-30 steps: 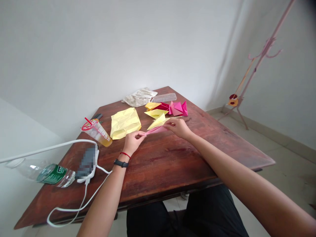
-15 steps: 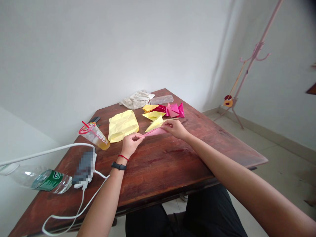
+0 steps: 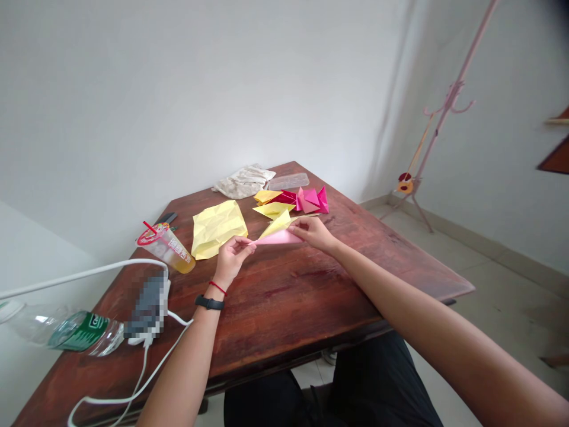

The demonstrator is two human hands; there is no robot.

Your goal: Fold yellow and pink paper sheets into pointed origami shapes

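A long folded pink paper [image 3: 276, 238] is held just above the wooden table [image 3: 311, 296] between both hands. My left hand [image 3: 231, 258] pinches its pointed left tip, and my right hand [image 3: 313, 230] pinches its right end. A folded yellow piece [image 3: 278, 224] lies right behind the pink paper. Farther back sit more folded yellow [image 3: 272, 209] and pink pieces [image 3: 311, 200]. A crumpled yellow sheet [image 3: 217, 226] lies to the left of my left hand.
A plastic cup with a red straw [image 3: 166, 246] stands at the left. A water bottle [image 3: 66, 331] lies on its side by a phone [image 3: 146, 305] with a white cable [image 3: 133, 385]. A cloth [image 3: 242, 179] and clear box [image 3: 291, 181] sit at the far edge. A coat stand [image 3: 438, 118] rises at the right.
Both hands have kept their pinch and raised the pink paper slightly off the table. The view has swung a little to the right.
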